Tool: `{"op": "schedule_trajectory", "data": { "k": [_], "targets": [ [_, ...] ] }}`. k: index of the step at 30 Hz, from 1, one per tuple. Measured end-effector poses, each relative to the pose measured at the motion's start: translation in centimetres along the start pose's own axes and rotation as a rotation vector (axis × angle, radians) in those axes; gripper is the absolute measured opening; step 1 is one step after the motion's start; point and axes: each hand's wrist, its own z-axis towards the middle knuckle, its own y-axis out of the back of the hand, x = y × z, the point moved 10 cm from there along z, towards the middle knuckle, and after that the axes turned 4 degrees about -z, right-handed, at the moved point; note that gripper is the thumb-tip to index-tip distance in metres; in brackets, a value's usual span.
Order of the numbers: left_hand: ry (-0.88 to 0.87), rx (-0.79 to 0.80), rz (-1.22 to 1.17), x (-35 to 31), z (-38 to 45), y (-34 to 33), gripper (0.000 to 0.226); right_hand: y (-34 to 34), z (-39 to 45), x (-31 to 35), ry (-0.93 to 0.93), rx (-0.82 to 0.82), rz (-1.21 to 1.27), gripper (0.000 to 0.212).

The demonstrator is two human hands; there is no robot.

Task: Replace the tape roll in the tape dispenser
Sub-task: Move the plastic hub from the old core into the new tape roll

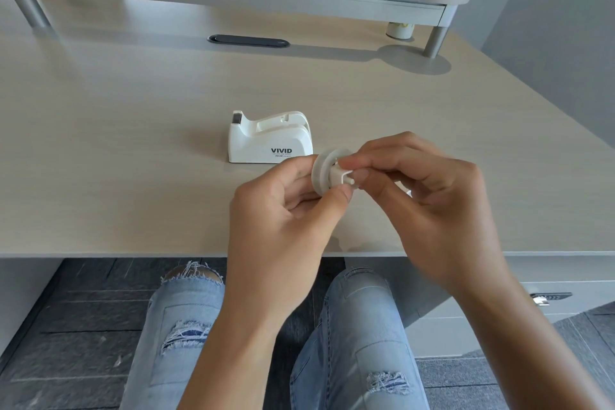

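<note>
Head view shows the left hand (pixel 283 206) with its fingers (pixel 342 192) pinched on a pale tape roll (pixel 321 173), held above the bench (pixel 133 143) near its front edge. The right hand (pixel 422 190) has its fingers (pixel 352 163) closed on the white spindle (pixel 342 175) that sits in the roll's hole. Just behind the hands, a white tape dispenser (pixel 266 140) marked VIVID stands on the bench, its cradle without a roll.
</note>
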Motion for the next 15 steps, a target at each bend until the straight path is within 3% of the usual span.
{"op": "schedule_trajectory", "data": {
  "k": [9, 15],
  "targets": [
    [0.025, 0.023, 0.054, 0.4, 0.3, 0.1, 0.022, 0.2, 0.2, 0.3, 0.055, 0.02, 0.015, 0.014],
    [0.037, 0.003, 0.025, 1.0, 0.2, -0.2, 0.018, 0.4, 0.4, -0.7, -0.033, -0.043, 0.103, 0.017]
  ]
}}
